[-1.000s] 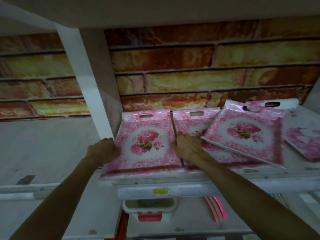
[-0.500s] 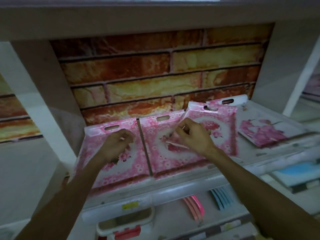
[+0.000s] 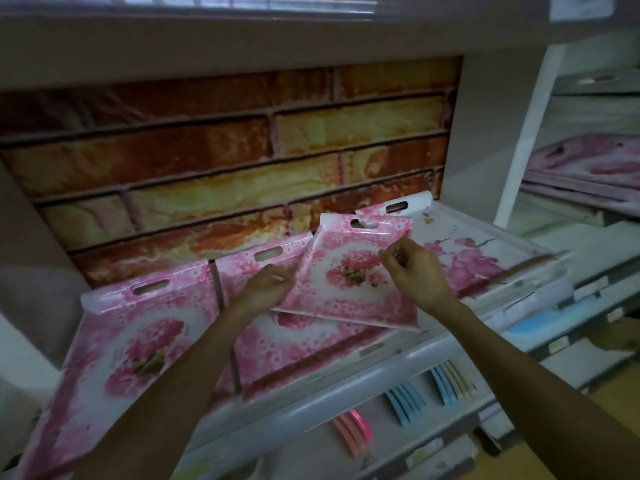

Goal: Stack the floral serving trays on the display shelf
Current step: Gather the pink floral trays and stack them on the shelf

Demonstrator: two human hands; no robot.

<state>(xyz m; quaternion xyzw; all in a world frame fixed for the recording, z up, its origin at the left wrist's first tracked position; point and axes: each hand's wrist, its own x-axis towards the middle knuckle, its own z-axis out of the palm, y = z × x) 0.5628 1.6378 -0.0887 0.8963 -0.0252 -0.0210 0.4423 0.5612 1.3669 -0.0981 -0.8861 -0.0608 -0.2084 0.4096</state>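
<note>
Hands have left the two flat trays: my left hand (image 3: 265, 285) and right hand (image 3: 417, 271) now pinch the tilted tray (image 3: 349, 282) at one o'clock, ready to stack onto the middle tray (image 3: 298, 344).

There is one view only, from a wide-angle camera worn on the person's head. It looks forward and slightly down into a display shelf (image 3: 346, 382) from close range, with both forearms reaching away from the lens into the frame. The shelf's front edge runs tilted, low at the left and rising to the right, so the camera sits rolled or turned toward the right. The brick-pattern back panel (image 3: 221, 161) fills the far middle, and the underside of the upper shelf (image 3: 242, 39) crosses the top. A neighbouring shelf bay (image 3: 588, 168) shows at the far right, and a lower shelf appears at the near bottom edge. Straight lines bend toward the borders.
</note>
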